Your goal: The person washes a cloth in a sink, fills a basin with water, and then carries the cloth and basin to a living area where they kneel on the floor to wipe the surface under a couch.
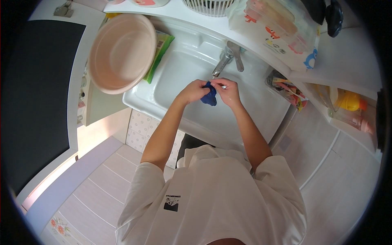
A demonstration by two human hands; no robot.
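Over the white sink [171, 67], just under the spout of the chrome tap [222, 64], a small dark blue cloth [210, 99] hangs bunched up. My left hand [194, 91] is closed on its left side, thumb on top. From the right, my right hand [229, 93] pinches at the cloth's upper edge with bent fingers. A small shiny spot shows by the right fingers; what it is I cannot make out. The fingertips meet close below the spout, and a thin trickle of water seems to fall there.
A pale pink basin [122, 55] rests tilted at the sink's left, against a green packet [160, 55]. On the back ledge stand a white slatted basket [209, 9] and a printed bag [277, 38]. Right are a holder of small items [288, 87] and a shelf with a yellow toy [349, 100].
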